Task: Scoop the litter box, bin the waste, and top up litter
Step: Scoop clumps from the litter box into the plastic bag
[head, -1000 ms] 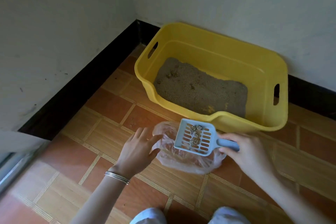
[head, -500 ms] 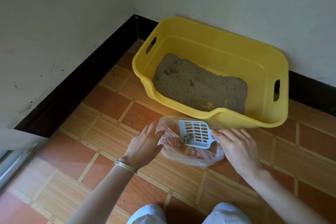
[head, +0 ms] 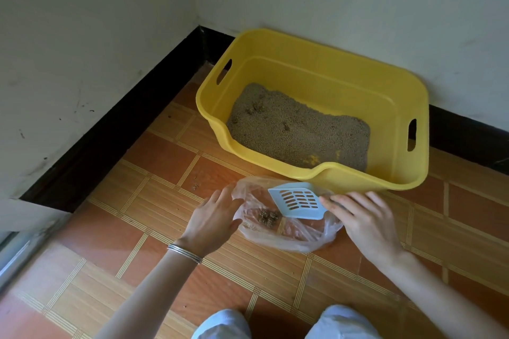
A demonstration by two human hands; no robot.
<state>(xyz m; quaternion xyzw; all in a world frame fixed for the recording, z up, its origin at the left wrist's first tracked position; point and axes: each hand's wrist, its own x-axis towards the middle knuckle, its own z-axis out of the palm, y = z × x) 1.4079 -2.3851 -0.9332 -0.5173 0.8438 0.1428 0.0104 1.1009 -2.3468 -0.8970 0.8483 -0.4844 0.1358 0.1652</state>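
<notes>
A yellow litter box [head: 399,107] stands in the room's corner, with grey-brown litter [head: 300,132] and a few clumps in it. In front of it a clear plastic bag [head: 300,237] lies open on the tiled floor. Brown waste clumps [head: 267,217] lie inside the bag. My right hand [head: 366,223] holds a pale blue slotted scoop [head: 298,200], tilted over the bag with its blade empty; its handle is hidden under my fingers. My left hand [head: 213,221] grips the bag's left edge and holds it open.
White walls with a black skirting board [head: 115,129] close the corner at left and behind the box. The floor is orange-brown tile [head: 154,181]. My knees in light blue trousers [head: 225,325] show at the bottom edge.
The scoop has tipped downward over the bag and the clumps have slid off it into the bag. My left hand has stayed on the bag's edge.
</notes>
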